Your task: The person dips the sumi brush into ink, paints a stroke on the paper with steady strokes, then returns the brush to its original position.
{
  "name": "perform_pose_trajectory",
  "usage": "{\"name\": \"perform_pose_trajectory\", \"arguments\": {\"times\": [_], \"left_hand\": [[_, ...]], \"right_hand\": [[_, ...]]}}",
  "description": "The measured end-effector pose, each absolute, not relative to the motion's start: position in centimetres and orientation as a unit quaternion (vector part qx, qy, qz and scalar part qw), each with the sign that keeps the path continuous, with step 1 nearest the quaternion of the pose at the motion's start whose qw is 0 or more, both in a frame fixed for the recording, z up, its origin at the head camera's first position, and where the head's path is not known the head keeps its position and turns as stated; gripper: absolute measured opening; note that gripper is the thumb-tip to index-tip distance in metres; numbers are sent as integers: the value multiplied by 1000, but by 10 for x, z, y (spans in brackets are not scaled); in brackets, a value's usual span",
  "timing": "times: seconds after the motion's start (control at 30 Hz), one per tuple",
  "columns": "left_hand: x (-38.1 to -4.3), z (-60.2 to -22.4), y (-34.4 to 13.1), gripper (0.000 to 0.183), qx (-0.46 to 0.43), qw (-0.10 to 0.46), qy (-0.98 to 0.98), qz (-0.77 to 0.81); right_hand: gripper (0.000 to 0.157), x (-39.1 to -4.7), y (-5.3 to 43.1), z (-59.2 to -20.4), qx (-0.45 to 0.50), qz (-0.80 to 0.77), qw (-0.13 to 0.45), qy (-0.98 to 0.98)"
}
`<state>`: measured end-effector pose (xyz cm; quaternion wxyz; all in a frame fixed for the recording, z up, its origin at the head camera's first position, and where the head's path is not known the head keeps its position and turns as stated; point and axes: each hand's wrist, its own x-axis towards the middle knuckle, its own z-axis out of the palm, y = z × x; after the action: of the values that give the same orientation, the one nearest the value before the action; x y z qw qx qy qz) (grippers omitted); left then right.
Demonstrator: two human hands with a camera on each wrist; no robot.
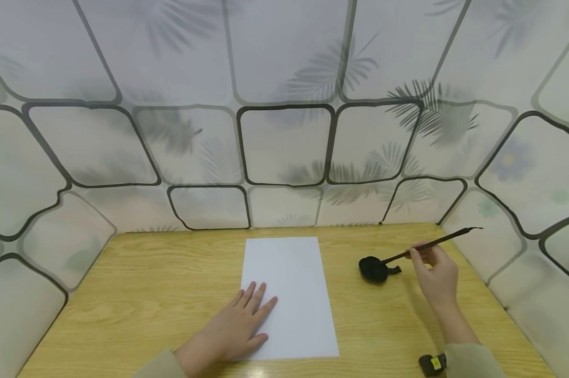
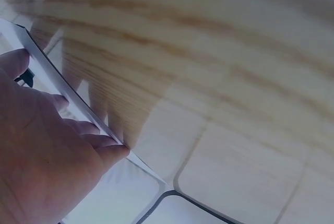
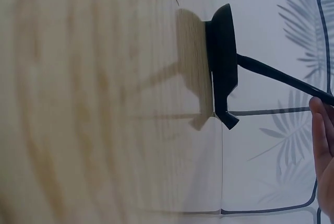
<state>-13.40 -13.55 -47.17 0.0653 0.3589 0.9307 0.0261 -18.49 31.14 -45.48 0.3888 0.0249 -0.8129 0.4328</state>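
Note:
A sheet of white paper [image 1: 291, 294] lies on the wooden table. My left hand [image 1: 239, 320] rests on its lower left part with fingers spread; the left wrist view shows the fingers along the sheet [image 2: 52, 75]. Over on the right, my right hand [image 1: 436, 273] pinches a dark calligraphy brush [image 1: 440, 240] by its handle. The brush slants down to the left, its tip end inside a small black ink dish [image 1: 373, 270] with a short handle. In the right wrist view the brush [image 3: 282, 78] meets the dish [image 3: 222, 57] from above, hiding the bristles.
A small black object with a yellow label [image 1: 433, 363] lies near the front edge, beside my right sleeve [image 1: 471, 361]. Patterned cloth walls [image 1: 284, 147] enclose the wooden table [image 1: 171, 278] at the back and both sides.

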Motion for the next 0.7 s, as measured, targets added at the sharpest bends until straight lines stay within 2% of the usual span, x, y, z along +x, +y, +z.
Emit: {"name": "perform_pose_trajectory", "arguments": {"times": [0.7], "left_hand": [[-130, -473, -135, 66, 366, 52, 929, 8]], "right_hand": [[6, -182, 317, -455, -24, 386, 343, -856]]}}
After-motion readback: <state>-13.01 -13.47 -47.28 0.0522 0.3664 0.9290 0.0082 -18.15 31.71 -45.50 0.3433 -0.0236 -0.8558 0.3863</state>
